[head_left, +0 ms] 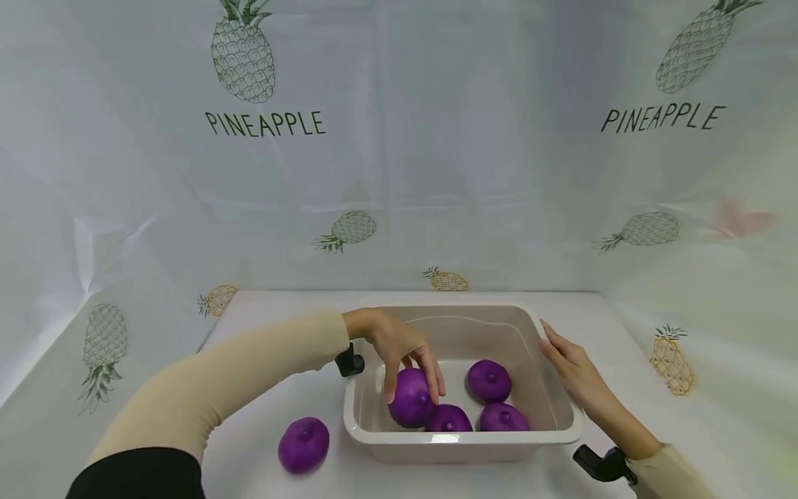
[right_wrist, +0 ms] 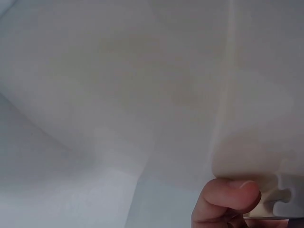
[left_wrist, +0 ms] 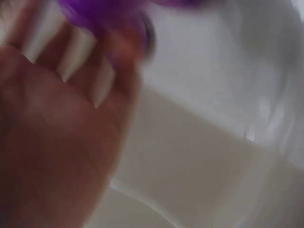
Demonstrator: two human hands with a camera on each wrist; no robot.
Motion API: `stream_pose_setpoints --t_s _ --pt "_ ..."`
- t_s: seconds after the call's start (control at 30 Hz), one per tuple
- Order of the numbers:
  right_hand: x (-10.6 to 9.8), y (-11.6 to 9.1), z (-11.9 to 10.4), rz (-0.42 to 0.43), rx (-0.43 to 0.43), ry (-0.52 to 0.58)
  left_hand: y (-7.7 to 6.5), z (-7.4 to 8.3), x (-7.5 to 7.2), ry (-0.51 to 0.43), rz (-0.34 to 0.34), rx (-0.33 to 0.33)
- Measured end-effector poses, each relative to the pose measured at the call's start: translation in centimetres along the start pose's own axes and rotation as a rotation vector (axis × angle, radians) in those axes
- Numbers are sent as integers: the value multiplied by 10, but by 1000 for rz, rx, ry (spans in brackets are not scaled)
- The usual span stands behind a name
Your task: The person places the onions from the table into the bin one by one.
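Left hand (head_left: 397, 336) pinches purple ball (head_left: 412, 405); right hand (head_left: 575, 372) grips tub (head_left: 461, 454). Stray ball (head_left: 303, 445): eight o'clock, nearer my left.

All five balls (head_left: 489, 380) are solid purple. The tub (head_left: 467, 454) is plain greyish beige, and the bench (head_left: 249, 450) is white. The sheet (head_left: 436, 152) is pale grey, printed with pineapples (head_left: 244, 62): some drawn in dark green-grey lines, others in orange-yellow. Its capital lettering (head_left: 264, 125) is black, and a blurred patch (head_left: 742, 217) is pinkish red. Both sleeves (head_left: 262, 364) are cream; the cloth (head_left: 137, 477) above the left one is black, as are both wrist cameras (head_left: 601, 464).
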State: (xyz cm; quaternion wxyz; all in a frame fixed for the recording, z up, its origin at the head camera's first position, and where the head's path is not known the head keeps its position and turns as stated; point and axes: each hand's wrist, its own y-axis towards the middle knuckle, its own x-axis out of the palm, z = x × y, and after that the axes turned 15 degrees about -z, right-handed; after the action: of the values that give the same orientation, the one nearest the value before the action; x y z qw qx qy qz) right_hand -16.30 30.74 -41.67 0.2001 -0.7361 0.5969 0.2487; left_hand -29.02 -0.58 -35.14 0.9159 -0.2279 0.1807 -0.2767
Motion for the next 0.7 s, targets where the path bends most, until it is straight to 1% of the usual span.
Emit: stream_pose_setpoints --t_s 0.1,0.17,0.27,0.33,0.5,0.7 --pt "2 2 0 2 -17 13 10 1 0 -15 -80 -58" --pt "2 2 0 8 -24 11 17 3 0 -39 -113 -90" --pt "0 0 0 20 -24 0 29 5 -3 -72 -146 -132" --pt "0 -1 1 27 -23 -16 36 4 -4 -77 -163 -151" --pt "-1 0 1 29 -29 -34 49 -7 -4 -107 -203 -187" --pt "-1 0 1 30 -27 -22 58 -18 -1 -150 -204 -270"
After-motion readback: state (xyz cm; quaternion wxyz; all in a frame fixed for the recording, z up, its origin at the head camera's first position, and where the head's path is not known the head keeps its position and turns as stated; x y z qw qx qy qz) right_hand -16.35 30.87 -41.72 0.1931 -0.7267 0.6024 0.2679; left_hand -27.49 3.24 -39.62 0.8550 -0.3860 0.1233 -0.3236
